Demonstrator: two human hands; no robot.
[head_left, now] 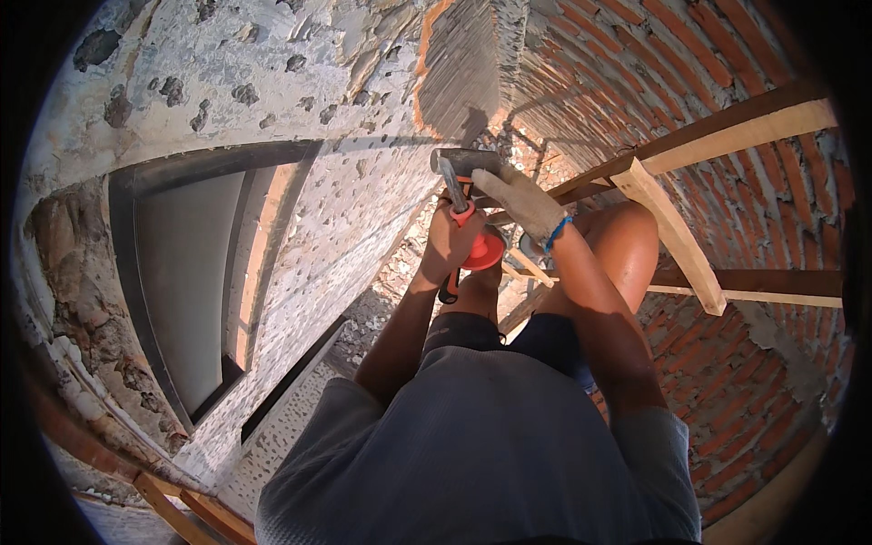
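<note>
My left hand [447, 238], bare, is wrapped around a chisel [459, 193] with a round red hand guard [484, 252]. Its grey steel shaft slants up and away from me. A dark-headed hammer [466, 162] lies across the chisel's far end. The hammer's black and orange handle [449, 289] runs down along my left hand and sticks out below it. My right hand [522, 202], in a pale work glove with a blue band at the wrist, closes on the hammer at its head. Some of its fingers are hidden behind the hammer and glove.
On the left is a pitted white wall [209, 100] with a dark-framed opening [182, 282]. Red brick wall [763, 200] curves round the right. Wooden beams [677, 236] cross close by my right knee. Rubble [395, 282] covers the ground below my hands.
</note>
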